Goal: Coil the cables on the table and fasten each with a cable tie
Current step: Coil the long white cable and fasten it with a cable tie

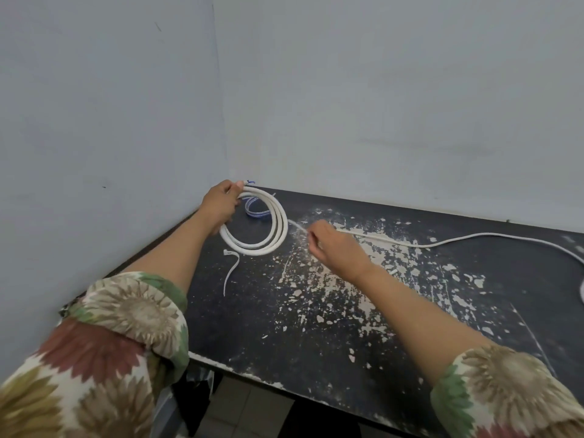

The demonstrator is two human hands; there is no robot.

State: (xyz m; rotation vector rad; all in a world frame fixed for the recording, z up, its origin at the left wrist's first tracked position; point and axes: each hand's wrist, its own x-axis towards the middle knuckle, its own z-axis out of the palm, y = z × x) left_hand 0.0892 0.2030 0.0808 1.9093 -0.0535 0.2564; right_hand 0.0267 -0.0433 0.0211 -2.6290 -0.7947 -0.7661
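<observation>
My left hand (221,202) grips the top left of a coil of white cable (278,229), held tilted above the far left corner of the black table (316,327). The coil has about three loops. The cable's free length (442,242) runs from the coil through my right hand (328,245), which pinches it just right of the coil, and trails along the table to the right edge. A white cable tie (232,267) lies on the table just below the coil. A blue and white cable (257,210) lies behind the coil.
The table top is scratched, with flaked pale paint in the middle. It sits in a corner between two grey walls (379,105). Another bit of white cable (581,292) shows at the right edge. The table's front edge runs diagonally, with floor below.
</observation>
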